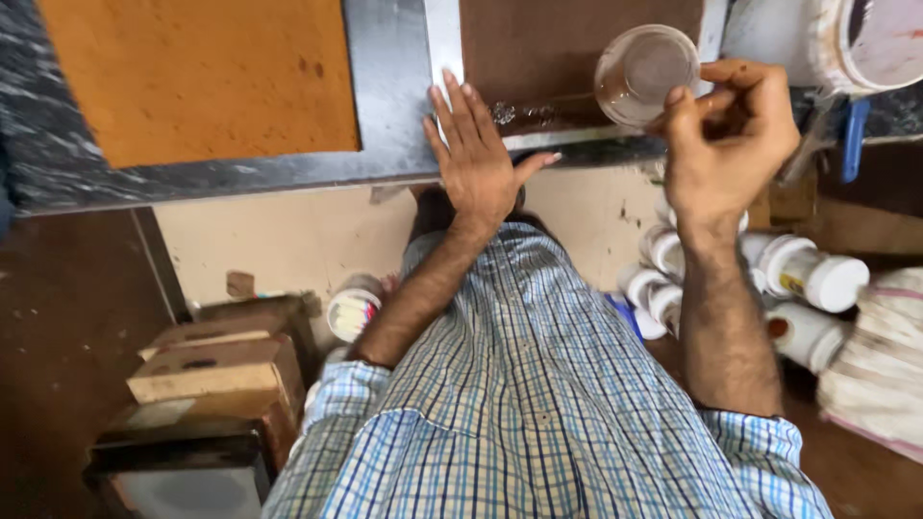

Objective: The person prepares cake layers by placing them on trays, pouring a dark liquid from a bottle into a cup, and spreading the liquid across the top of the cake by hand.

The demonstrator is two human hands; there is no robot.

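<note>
The clear plastic cup (646, 73) sits in the fingertips of the right hand (728, 144), held up over the brown board (548, 48) at the far side of the table (288, 173). The fingers of that hand are closed on the cup's rim, thumb on the near side, and the cup is tilted so its open mouth faces the camera; a thin brownish film seems to line the inside, though how much liquid it holds I cannot tell. The left hand (478, 159) lies flat and spread, palm down, on the grey metal frame (399, 115) that runs between the brown board and the orange board (197, 77); it grips nothing.

To handle the cup well here, I judge the pinch on the rim should stay light but even, since thin plastic buckles under a hard squeeze, and the tilt should be kept small so nothing runs out over the edge. The flat left hand gives a good brace against the frame and is best left pressing where it is.

A stained white bucket (865, 43) stands just beyond the right hand. Below the table edge, a cluster of white plastic jars (808, 279) lies on the floor to the right, and wooden blocks (216, 370) are stacked to the left.
</note>
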